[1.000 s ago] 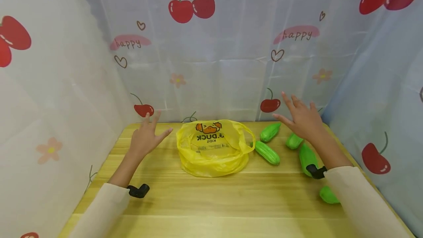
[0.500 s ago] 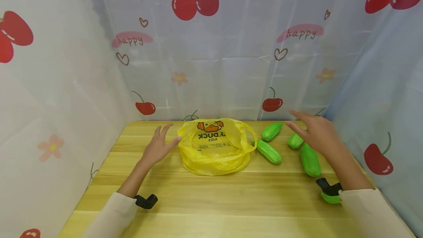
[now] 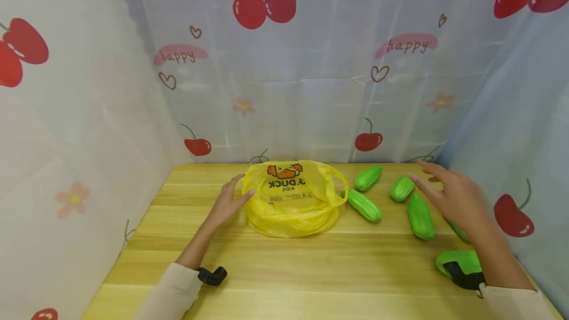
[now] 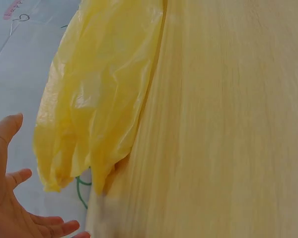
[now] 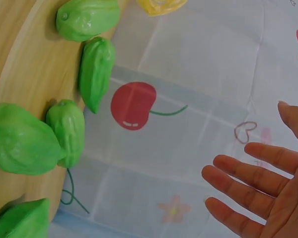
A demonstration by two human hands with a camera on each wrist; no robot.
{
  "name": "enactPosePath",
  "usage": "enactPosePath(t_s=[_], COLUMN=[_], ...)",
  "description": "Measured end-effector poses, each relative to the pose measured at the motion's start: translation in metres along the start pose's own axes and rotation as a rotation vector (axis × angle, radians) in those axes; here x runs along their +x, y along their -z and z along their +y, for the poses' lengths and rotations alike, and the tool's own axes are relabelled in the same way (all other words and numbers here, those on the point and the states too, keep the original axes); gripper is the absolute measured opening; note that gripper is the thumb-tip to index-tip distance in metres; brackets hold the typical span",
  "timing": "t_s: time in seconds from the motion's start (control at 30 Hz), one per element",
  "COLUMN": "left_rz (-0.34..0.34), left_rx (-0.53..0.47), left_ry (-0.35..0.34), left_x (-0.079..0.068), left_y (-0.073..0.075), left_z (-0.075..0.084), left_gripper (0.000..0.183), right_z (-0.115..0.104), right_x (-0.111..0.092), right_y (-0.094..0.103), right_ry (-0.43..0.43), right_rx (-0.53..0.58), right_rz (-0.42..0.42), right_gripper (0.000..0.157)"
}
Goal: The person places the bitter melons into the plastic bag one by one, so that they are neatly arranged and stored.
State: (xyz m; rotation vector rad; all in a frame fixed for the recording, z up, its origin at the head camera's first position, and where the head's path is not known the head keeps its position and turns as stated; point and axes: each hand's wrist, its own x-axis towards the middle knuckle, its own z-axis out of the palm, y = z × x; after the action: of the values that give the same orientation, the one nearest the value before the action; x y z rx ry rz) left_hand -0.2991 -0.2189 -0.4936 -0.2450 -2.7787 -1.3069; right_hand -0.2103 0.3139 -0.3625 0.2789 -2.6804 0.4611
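Observation:
A yellow plastic bag (image 3: 291, 221) with a duck print stands open-mouthed on the wooden table, its loop handle drooping to the right. My left hand (image 3: 225, 206) is at the bag's left rim, fingers spread; the left wrist view has the hand (image 4: 12, 198) apart from the yellow plastic (image 4: 104, 89). On the right, my right hand (image 3: 458, 196) hovers above several green ribbed gourd-like vegetables, fingers loosely extended and holding nothing. Nearest to it are a plump one (image 3: 421, 217) and a shorter one (image 3: 402, 189). Its wrist and forearm partly hide two others.
A slim green vegetable (image 3: 364, 205) lies against the bag's handle, with another (image 3: 368, 178) behind it. One more (image 3: 462, 261) lies under the right wrist's black camera mount. Cherry-printed curtains (image 3: 306, 107) enclose the wooden table (image 3: 284, 270) at the back and sides.
My left hand has moved right and lower, to the bag's rim. The right hand has moved right and down, over the green vegetables. The bag and vegetables stay put.

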Motion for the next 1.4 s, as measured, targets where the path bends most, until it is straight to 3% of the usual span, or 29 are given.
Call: enactPosePath(t_s=[0.57, 1.03, 1.4], left_rz=[0.018, 0.02, 0.007], left_rx=[-0.131, -0.349, -0.447], left_ry=[-0.022, -0.054, -0.043], left_x=[0.018, 0.019, 0.017], left_y=[-0.022, -0.027, -0.03], left_z=[-0.008, -0.023, -0.023], left_gripper=[0.065, 0.057, 0.056], right_z=[0.034, 0.057, 0.07], right_x=[-0.046, -0.073, -0.09], right_y=[0.012, 0.013, 0.016], right_ry=[-0.109, -0.249, -0.468], right_rx=[0.028, 0.012, 0.053], right_rz=[0.003, 0.048, 0.006], right_gripper=[0.061, 0.06, 0.069])
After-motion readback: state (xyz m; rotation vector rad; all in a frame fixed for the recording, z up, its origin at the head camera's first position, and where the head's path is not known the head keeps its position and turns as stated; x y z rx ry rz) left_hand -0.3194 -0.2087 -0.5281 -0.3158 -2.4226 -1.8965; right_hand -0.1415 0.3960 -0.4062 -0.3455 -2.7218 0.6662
